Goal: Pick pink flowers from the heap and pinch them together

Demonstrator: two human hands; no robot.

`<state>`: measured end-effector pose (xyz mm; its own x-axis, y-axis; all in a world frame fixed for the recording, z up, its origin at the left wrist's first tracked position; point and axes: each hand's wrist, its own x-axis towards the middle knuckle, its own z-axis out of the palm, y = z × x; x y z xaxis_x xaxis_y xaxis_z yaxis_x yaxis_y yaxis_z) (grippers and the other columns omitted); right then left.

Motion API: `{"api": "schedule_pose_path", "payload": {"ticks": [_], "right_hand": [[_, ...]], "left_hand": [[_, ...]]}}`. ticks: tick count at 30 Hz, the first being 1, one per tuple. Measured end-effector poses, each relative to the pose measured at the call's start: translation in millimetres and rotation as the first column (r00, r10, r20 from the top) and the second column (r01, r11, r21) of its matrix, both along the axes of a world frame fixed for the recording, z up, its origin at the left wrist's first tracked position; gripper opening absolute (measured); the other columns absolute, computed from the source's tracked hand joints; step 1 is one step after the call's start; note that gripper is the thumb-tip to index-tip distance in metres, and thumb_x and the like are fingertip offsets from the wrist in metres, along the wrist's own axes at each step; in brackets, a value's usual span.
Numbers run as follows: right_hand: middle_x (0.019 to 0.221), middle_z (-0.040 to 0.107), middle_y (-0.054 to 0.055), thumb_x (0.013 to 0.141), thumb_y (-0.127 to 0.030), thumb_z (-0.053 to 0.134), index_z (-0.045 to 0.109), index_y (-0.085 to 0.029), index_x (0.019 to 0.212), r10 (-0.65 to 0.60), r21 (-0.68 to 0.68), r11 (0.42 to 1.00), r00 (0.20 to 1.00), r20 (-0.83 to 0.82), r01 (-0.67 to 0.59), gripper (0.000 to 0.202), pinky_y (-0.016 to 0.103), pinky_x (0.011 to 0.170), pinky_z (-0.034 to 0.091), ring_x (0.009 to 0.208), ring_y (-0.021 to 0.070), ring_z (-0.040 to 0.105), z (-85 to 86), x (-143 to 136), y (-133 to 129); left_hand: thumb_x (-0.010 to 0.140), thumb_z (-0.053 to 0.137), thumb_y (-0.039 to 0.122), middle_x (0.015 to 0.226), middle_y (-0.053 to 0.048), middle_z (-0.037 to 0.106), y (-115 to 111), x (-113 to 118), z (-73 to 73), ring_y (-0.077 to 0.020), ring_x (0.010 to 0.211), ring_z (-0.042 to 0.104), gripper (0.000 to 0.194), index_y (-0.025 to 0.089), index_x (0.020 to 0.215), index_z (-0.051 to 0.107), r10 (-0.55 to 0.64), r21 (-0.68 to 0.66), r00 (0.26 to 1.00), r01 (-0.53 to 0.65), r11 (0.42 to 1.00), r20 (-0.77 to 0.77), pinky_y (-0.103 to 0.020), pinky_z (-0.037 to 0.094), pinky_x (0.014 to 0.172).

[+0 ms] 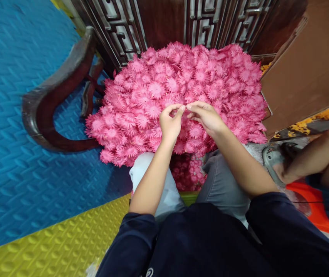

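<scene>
With your left hand (170,122) pinched at thumb and forefinger, steady its fingertips close against those of your similarly pinched right hand (208,117), any gripped piece too small to tell, above the heaped pink flowers' (155,90) middle.

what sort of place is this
Likely a room in a home or small workshop: a big heap of pink, artificial-looking flowers lies beside dark wooden panelling, with blue textured matting to the left.
</scene>
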<state>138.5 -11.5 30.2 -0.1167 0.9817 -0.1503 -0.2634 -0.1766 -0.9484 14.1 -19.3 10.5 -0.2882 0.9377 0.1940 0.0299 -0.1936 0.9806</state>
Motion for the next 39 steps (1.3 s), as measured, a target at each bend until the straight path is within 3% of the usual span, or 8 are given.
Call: {"api": "schedule_pose_path", "payload": {"ticks": [9, 16, 19, 25, 29, 32, 36, 39], "right_hand": [[0.070, 0.067, -0.005, 0.078, -0.019, 0.066, 0.066, -0.019, 0.077, 0.027, -0.140, 0.989, 0.990, -0.140, -0.047, 0.001, 0.021, 0.065, 0.049, 0.062, 0.0070, 0.062, 6.5, -1.1, -4.8], [0.063, 0.058, -0.005, 0.081, -0.018, 0.057, 0.056, -0.021, 0.077, -0.156, -0.240, 0.965, 0.964, -0.217, 0.102, 0.005, 0.024, 0.066, 0.050, 0.059, 0.0089, 0.057, 7.9, 4.5, 2.8], [0.066, 0.057, -0.005, 0.084, -0.021, 0.052, 0.052, -0.022, 0.076, -0.256, -0.255, 0.946, 0.943, -0.213, 0.199, 0.008, 0.024, 0.067, 0.051, 0.060, 0.0089, 0.055, 5.3, 14.8, 10.1], [0.072, 0.059, -0.005, 0.083, -0.026, 0.057, 0.052, -0.022, 0.080, -0.257, -0.199, 0.952, 0.961, -0.106, 0.233, 0.007, 0.020, 0.062, 0.048, 0.061, 0.0068, 0.056, 1.1, 19.9, 11.0], [0.077, 0.062, -0.005, 0.079, -0.026, 0.063, 0.057, -0.021, 0.083, -0.187, -0.133, 0.974, 0.982, -0.024, 0.182, 0.009, 0.019, 0.059, 0.044, 0.060, 0.0047, 0.056, 3.5, 9.4, 5.1], [0.074, 0.062, -0.006, 0.078, -0.023, 0.063, 0.058, -0.020, 0.080, -0.178, -0.131, 0.976, 0.984, -0.009, 0.175, 0.006, 0.018, 0.058, 0.043, 0.057, 0.0038, 0.056, 5.3, 2.5, 2.0], [0.073, 0.063, -0.007, 0.076, -0.021, 0.065, 0.060, -0.021, 0.076, -0.129, -0.131, 0.984, 0.991, -0.027, 0.124, 0.004, 0.017, 0.058, 0.045, 0.057, 0.0031, 0.057, 5.5, -1.3, -0.2], [0.073, 0.066, -0.006, 0.074, -0.021, 0.068, 0.063, -0.021, 0.076, -0.068, -0.134, 0.989, 0.997, -0.030, 0.063, 0.005, 0.017, 0.060, 0.046, 0.060, 0.0039, 0.059, 4.7, -0.9, -0.9]], "left_hand": [[0.084, 0.065, 0.021, 0.079, -0.001, 0.069, 4.0, -4.4, -1.0, -0.0127, 0.077, 0.062, 0.009, 0.018, 0.075, 0.066, -0.091, -0.002, 0.994, 0.091, 0.996, 0.065, -0.024, 0.050, 0.078], [0.073, 0.060, 0.073, 0.076, -0.001, 0.060, 6.6, -5.5, -7.8, -0.0133, 0.072, 0.055, 0.054, 0.020, 0.077, 0.058, -0.116, 0.108, 0.992, 0.110, 0.988, 0.054, -0.026, 0.048, 0.074], [0.070, 0.052, 0.080, 0.071, 0.000, 0.052, 9.6, -6.4, -9.7, -0.0125, 0.067, 0.050, 0.060, 0.021, 0.078, 0.055, -0.031, 0.154, 0.998, 0.022, 0.988, 0.059, -0.026, 0.047, 0.070], [0.079, 0.043, 0.077, 0.079, -0.001, 0.054, 16.6, -18.3, -12.0, -0.0139, 0.075, 0.054, 0.056, 0.022, 0.083, 0.051, 0.225, 0.252, 0.972, -0.202, 0.946, -0.066, -0.028, 0.047, 0.079], [0.088, 0.058, 0.054, 0.092, -0.002, 0.063, 15.7, -27.0, -6.2, -0.0153, 0.087, 0.058, 0.033, 0.022, 0.093, 0.057, 0.320, 0.270, 0.926, -0.261, 0.927, -0.202, -0.030, 0.046, 0.087], [0.085, 0.067, 0.040, 0.094, -0.002, 0.067, 8.9, -25.7, 1.9, -0.0167, 0.090, 0.060, 0.020, 0.023, 0.095, 0.063, 0.292, 0.272, 0.916, -0.217, 0.937, -0.276, -0.031, 0.045, 0.088], [0.081, 0.071, 0.033, 0.084, -0.001, 0.070, -0.9, -16.4, 10.3, -0.0177, 0.083, 0.060, 0.010, 0.024, 0.078, 0.070, 0.123, 0.230, 0.919, -0.037, 0.972, -0.374, -0.032, 0.043, 0.089], [0.076, 0.076, 0.027, 0.081, 0.000, 0.071, -2.3, -11.3, 10.9, -0.0188, 0.084, 0.061, 0.005, 0.024, 0.073, 0.073, 0.058, 0.182, 0.921, 0.014, 0.983, -0.385, -0.033, 0.043, 0.088]]}}
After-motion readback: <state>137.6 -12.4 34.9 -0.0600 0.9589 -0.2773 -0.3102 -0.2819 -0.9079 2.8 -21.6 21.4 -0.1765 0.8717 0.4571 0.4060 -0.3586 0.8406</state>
